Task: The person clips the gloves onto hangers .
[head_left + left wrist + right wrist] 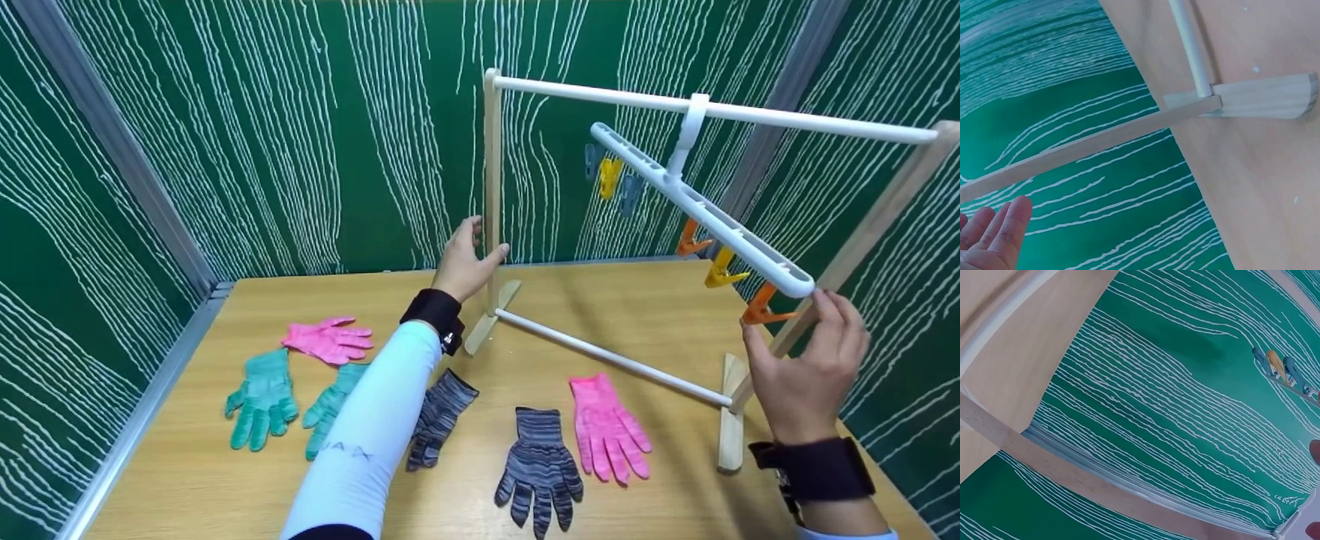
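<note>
My left hand (466,262) is beside the left upright (493,187) of a wooden drying rack. In the left wrist view its extended fingers (1010,233) stand apart from that post. On the right, my right hand (814,367) is spread near the right upright (862,225). Its fingertips are close to the near end of a white clip hanger (739,225); whether they touch it I cannot tell. The hanger hooks over the rack's top bar (600,93) and carries orange clips (763,306), yellow clips (609,178) and blue-grey clips (630,196).
Gloves lie on the wooden table (187,480): pink gloves (611,431) (330,341), green gloves (262,397) and dark striped gloves (538,465). My left forearm passes over some of them. A lower bar (607,354) joins the rack's feet. Green walls with white lines surround the table.
</note>
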`<state>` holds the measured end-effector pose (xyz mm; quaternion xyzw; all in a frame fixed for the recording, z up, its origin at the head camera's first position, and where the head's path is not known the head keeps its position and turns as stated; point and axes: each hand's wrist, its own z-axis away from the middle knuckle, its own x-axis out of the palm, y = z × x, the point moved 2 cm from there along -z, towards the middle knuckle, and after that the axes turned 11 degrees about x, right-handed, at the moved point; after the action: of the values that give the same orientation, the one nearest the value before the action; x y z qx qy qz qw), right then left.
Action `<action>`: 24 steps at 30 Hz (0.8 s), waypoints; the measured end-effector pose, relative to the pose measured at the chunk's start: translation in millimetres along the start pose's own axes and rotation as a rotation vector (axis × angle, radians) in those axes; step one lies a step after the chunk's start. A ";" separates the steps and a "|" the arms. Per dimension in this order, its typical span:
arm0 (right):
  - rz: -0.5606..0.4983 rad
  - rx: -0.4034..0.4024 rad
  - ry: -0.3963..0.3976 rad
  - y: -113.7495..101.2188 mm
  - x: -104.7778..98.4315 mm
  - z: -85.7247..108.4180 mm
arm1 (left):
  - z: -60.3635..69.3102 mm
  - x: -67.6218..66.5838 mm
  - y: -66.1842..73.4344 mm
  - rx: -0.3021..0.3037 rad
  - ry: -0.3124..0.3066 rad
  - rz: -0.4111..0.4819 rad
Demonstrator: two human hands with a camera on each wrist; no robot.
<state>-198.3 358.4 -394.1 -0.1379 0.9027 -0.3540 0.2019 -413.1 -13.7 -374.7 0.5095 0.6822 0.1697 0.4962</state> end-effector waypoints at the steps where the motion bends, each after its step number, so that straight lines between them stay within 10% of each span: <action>1: 0.003 0.006 -0.001 0.8 -0.2 -0.3 | -0.5 0.5 0.0 -0.002 0.001 0.003; 24: 0.017 0.316 -0.082 19.7 3.1 -7.5 | -18.5 8.3 -4.7 -0.065 0.049 0.053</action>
<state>-206.5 375.6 -403.6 -0.1110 0.8280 -0.4838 0.2607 -431.3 -3.5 -374.1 0.5066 0.6745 0.2175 0.4910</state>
